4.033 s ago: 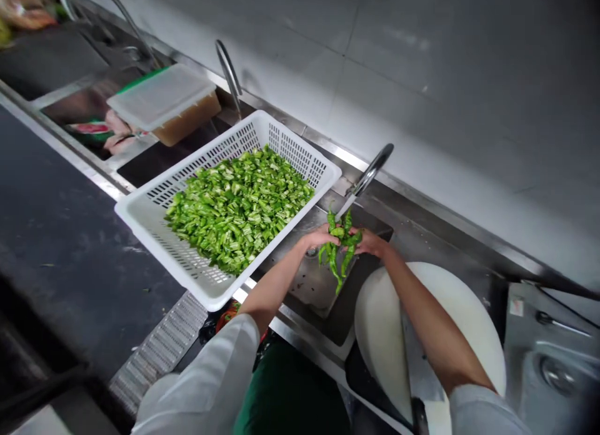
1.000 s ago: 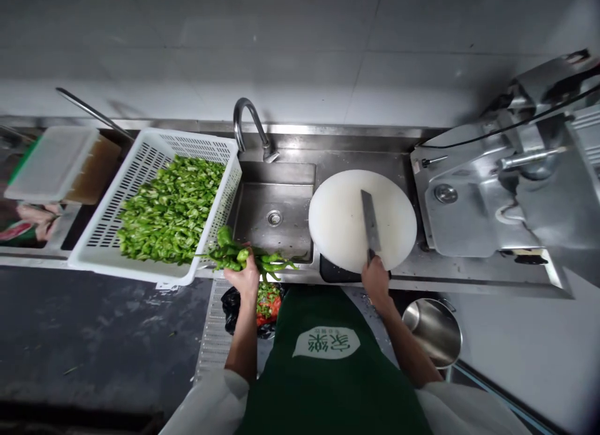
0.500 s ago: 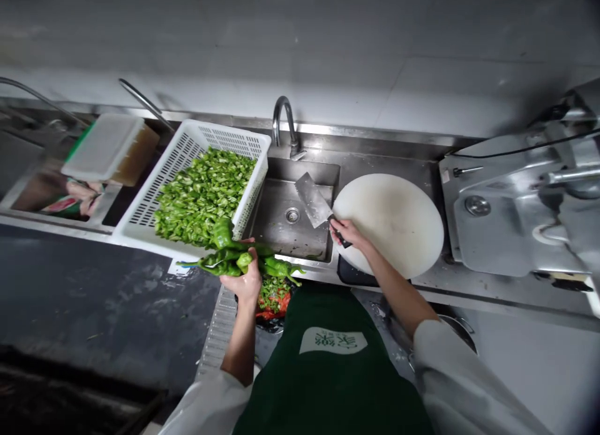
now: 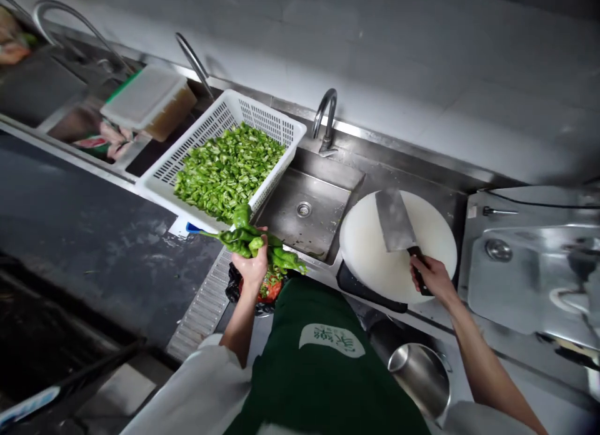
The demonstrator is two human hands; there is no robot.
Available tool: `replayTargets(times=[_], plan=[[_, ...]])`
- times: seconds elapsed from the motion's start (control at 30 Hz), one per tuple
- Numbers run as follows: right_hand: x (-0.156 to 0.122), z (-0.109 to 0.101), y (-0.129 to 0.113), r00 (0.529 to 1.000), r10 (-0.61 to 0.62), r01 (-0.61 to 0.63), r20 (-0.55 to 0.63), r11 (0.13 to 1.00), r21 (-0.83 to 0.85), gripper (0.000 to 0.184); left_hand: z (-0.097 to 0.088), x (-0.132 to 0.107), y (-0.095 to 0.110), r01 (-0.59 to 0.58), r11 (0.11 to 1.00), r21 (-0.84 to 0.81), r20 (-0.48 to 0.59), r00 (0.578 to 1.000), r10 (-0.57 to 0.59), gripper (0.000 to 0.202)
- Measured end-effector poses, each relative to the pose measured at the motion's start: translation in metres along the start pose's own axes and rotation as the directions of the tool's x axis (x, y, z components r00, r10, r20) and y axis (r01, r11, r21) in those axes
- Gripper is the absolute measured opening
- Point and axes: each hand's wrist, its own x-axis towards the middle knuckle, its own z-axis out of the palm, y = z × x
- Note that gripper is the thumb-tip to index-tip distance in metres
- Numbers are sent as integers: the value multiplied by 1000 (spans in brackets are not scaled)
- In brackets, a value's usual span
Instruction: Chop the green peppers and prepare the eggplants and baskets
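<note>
Bare right hand (image 4: 430, 280): off peppers since 4 seconds ago, now gripping broad grey-steel dark-handled cleaver (image 4: 396, 219). Blade: swung from rectangular steel sink (image 4: 323, 200) to over round white cutting board (image 4: 363, 254). Long whole green peppers (image 4: 241, 236): lifted from sink, now in bare left hand (image 4: 253, 267) alone. Silvery cylindrical metal pot (image 4: 419, 377): I see more, forearm moved off. My head view: tilted.

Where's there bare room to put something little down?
Bare steel lies behind the round board, right of the nearest faucet, and around the sink's drain. Crowded: the white basket, piled with chopped green peppers, and the board, partly under the cleaver.
</note>
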Motion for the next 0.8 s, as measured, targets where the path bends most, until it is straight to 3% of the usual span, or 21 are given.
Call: replayTargets(times=[0.03,0.07,0.13,0.2,0.3,0.4,0.5,0.67,0.8], plan=[[-1,5,-13,996,-73,60,-56,978,-202,43,5,-1,2,8,1000,-12,8,1000,-8,35],[2,16,-28,984,-155,106,-84,902,-418,35,10,-2,5,14,1000,-26,8,1000,-14,36],[16,45,-64,954,-298,171,-33,630,-757,26,20,-6,12,26,998,-53,11,1000,-26,38],[39,76,-95,938,-332,227,97,380,-897,33,27,-9,20,26,997,-78,32,999,-24,38],[71,108,-114,927,-287,302,240,195,-933,40,31,-12,26,18,998,-68,98,995,-12,35],[83,113,-97,934,-249,301,254,173,-938,42,28,-10,24,22,999,-43,155,988,-16,35],[67,94,-51,948,-219,278,233,201,-939,44,23,-5,17,23,999,-29,147,989,-19,37],[-23,45,59,994,-17,110,111,363,-925,41,23,2,5,73,997,13,136,988,-74,41],[-106,36,133,988,51,-149,-144,536,-831,30,33,6,-8,83,996,43,200,976,-90,37]])
